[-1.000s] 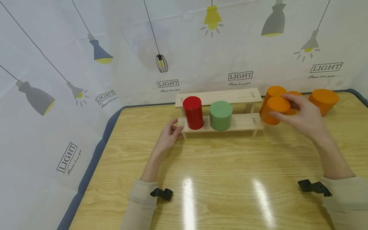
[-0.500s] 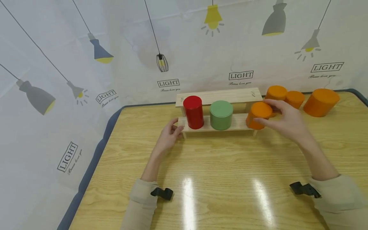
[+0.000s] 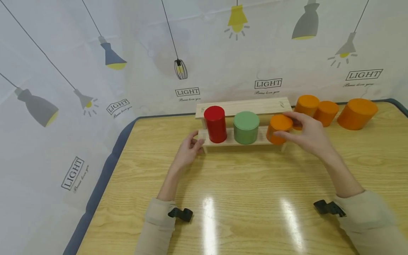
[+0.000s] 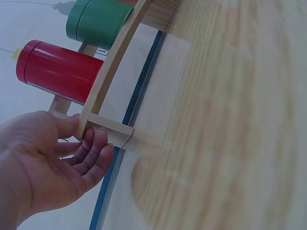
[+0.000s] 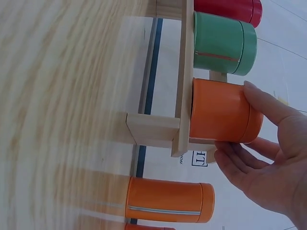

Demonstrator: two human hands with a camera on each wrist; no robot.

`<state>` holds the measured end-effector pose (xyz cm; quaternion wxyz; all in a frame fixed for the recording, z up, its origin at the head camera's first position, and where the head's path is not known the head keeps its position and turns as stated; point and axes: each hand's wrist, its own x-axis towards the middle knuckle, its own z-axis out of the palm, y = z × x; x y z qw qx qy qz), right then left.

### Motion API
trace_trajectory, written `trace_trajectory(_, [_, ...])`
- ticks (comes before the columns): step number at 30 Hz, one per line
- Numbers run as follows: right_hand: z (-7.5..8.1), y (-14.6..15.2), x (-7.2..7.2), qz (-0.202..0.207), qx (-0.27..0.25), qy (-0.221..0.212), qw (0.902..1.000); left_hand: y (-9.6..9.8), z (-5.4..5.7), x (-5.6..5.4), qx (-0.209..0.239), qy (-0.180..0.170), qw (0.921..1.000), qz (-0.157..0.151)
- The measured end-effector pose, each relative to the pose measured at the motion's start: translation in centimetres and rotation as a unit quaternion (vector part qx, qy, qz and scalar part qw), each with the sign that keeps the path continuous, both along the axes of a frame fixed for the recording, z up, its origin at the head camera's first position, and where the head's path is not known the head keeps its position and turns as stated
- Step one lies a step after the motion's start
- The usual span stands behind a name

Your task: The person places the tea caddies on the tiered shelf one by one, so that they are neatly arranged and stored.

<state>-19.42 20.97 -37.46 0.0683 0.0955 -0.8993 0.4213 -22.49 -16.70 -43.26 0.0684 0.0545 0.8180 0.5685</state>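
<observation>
1. Seemingly setting an orange can (image 3: 279, 129) on the lower shelf (image 3: 262, 134) of the rack (image 3: 248, 107), at the right end, beside the green can (image 3: 246, 127); held between thumb and fingers of the right grip (image 3: 308, 136).
2. Pinching the rack's left end with the left grip (image 3: 188, 150), probably for steadiness.
3. Next, likely calling for level seating, then gentle release.
4. Also around: red can (image 3: 216, 124) left of green; three more orange cans (image 3: 357, 114) on the tabletop (image 3: 248, 180), nearest one close behind the right grip, easily knocked.
</observation>
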Motion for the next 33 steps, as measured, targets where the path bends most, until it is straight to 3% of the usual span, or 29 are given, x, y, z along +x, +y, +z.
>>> trace_trajectory(19, [-0.2,-0.8,-1.0,0.008,0.006,-0.01,0.9999,0.1,0.1,0.0,0.002,0.0,1.0,-0.001])
trace_trajectory(33, [0.8,0.5,0.0,0.001,-0.011,-0.003,0.9999,0.0,0.1,0.1,-0.011,-0.003,0.9999,0.006])
